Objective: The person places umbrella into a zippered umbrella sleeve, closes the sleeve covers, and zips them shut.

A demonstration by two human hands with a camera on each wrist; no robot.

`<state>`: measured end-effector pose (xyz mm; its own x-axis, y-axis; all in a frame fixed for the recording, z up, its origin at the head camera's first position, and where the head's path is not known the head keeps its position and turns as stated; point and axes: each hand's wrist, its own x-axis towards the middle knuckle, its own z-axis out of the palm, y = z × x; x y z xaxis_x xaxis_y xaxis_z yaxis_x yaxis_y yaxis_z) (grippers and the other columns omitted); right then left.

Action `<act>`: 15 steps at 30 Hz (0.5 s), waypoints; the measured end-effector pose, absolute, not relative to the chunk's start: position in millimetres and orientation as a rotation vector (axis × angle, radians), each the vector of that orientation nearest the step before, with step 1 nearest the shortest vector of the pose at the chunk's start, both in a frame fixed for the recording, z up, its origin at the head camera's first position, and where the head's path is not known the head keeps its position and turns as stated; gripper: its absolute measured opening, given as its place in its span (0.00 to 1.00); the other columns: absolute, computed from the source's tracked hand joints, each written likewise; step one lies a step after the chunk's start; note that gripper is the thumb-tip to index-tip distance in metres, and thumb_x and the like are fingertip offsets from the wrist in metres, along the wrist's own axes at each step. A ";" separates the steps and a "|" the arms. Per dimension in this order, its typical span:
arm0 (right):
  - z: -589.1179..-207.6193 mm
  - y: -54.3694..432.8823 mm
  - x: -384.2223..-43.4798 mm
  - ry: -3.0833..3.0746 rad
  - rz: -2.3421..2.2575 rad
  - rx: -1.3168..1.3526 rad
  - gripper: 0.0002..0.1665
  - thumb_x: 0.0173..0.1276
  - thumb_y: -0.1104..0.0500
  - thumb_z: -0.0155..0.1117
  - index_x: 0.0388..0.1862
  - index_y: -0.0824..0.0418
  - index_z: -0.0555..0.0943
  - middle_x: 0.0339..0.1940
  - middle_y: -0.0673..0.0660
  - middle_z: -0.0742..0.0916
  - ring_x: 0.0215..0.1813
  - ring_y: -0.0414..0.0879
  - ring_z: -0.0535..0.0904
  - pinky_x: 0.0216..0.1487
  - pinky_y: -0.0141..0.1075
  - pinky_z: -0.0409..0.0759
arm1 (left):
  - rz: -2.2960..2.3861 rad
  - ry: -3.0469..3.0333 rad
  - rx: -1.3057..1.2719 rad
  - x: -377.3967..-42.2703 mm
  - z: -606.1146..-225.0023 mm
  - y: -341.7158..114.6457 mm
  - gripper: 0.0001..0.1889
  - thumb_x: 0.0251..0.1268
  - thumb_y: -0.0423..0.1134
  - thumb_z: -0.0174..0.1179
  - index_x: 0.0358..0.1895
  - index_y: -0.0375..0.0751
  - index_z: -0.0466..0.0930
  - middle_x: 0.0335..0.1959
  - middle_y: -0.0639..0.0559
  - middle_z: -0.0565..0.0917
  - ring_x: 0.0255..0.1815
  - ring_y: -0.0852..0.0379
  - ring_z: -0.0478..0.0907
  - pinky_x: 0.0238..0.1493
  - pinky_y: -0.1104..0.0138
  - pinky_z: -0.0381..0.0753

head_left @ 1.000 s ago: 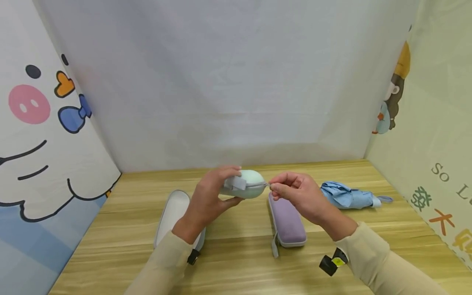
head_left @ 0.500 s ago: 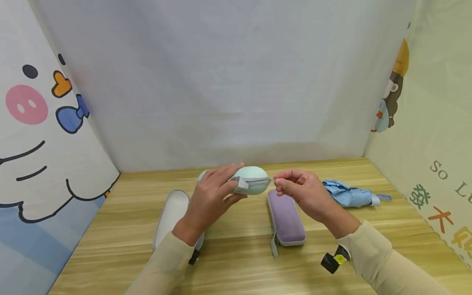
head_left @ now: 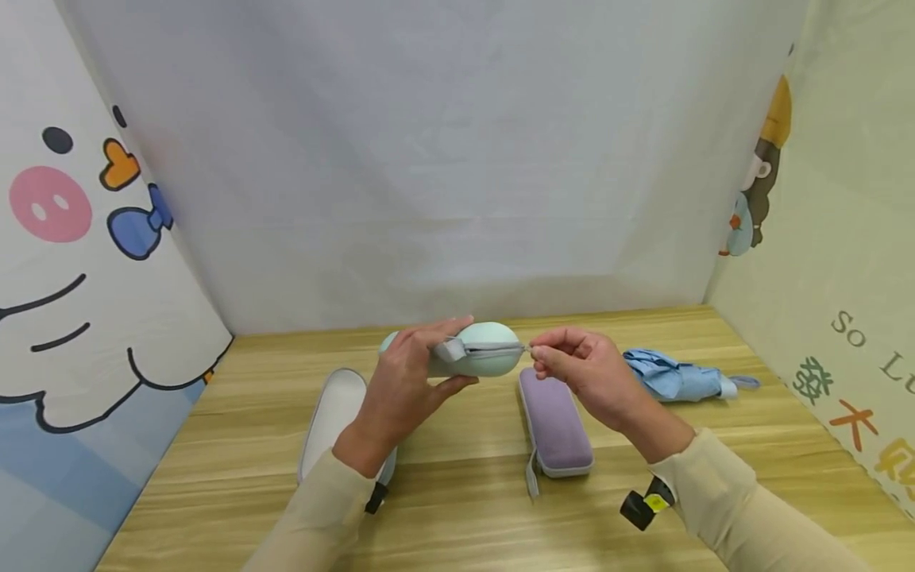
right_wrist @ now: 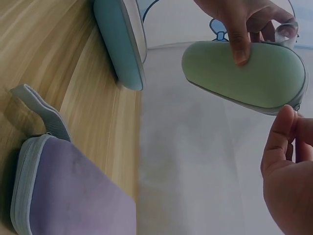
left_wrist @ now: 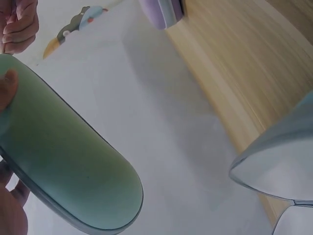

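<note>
A mint green zippered glasses case (head_left: 493, 351) is held above the table, its grey zipper seam facing me. My left hand (head_left: 403, 373) grips its left part, thumb on one face and fingers on the other. A grey strap loop (head_left: 450, 349) stands out from the seam beside those fingers. At the case's right end my right hand (head_left: 582, 369) pinches the small zipper pull between thumb and forefinger. In the right wrist view, the smooth green case (right_wrist: 244, 73) shows the left thumb pressed on its face, with the right fingertips (right_wrist: 287, 115) at its corner.
On the table, an open case (head_left: 336, 413) with a white lining lies partly behind my left forearm. A purple zippered case (head_left: 556, 425) with a grey strap lies below my right hand. Behind that hand is a folded light blue umbrella (head_left: 675, 377). Curtains stand around the wooden table.
Both hands have shifted slightly right with the green case, which has turned so more of its left end shows. The strap loop has swung. The things on the table have not moved.
</note>
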<state>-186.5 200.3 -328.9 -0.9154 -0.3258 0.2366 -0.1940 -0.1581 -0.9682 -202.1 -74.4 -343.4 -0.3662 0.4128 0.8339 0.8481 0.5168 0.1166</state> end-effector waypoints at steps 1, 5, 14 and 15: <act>-328.7 200.1 -186.5 2.000 -2.229 -0.605 0.06 0.78 0.69 0.60 0.47 0.66 0.83 0.40 0.53 0.87 0.41 0.43 0.83 0.50 0.36 0.85 | -0.703 -1.980 -1.027 -202.0 -342.7 -74.3 0.47 0.42 0.38 0.86 0.69 0.41 0.69 0.64 0.47 0.81 0.60 0.48 0.82 0.62 0.51 0.78; -324.2 197.1 -184.3 2.240 -2.067 -0.643 0.12 0.77 0.66 0.63 0.56 0.68 0.78 0.47 0.56 0.84 0.46 0.47 0.83 0.52 0.39 0.85 | -0.662 -1.990 -1.029 -202.7 -341.0 -73.8 0.48 0.42 0.38 0.86 0.70 0.42 0.67 0.63 0.46 0.82 0.59 0.48 0.83 0.61 0.51 0.78; -319.9 172.1 -181.4 2.893 -1.516 -1.178 0.46 0.58 0.64 0.82 0.74 0.55 0.71 0.66 0.55 0.78 0.60 0.53 0.82 0.53 0.47 0.85 | -0.560 -1.985 -1.088 -203.3 -335.5 -73.0 0.49 0.46 0.38 0.84 0.71 0.43 0.62 0.59 0.45 0.83 0.61 0.47 0.82 0.60 0.48 0.79; -321.6 170.7 -181.8 2.929 -1.492 -1.216 0.46 0.57 0.65 0.83 0.73 0.56 0.72 0.64 0.55 0.80 0.58 0.52 0.83 0.52 0.45 0.86 | -0.556 -1.982 -1.100 -203.5 -335.2 -72.8 0.48 0.46 0.37 0.84 0.70 0.43 0.62 0.59 0.45 0.83 0.61 0.47 0.81 0.61 0.49 0.79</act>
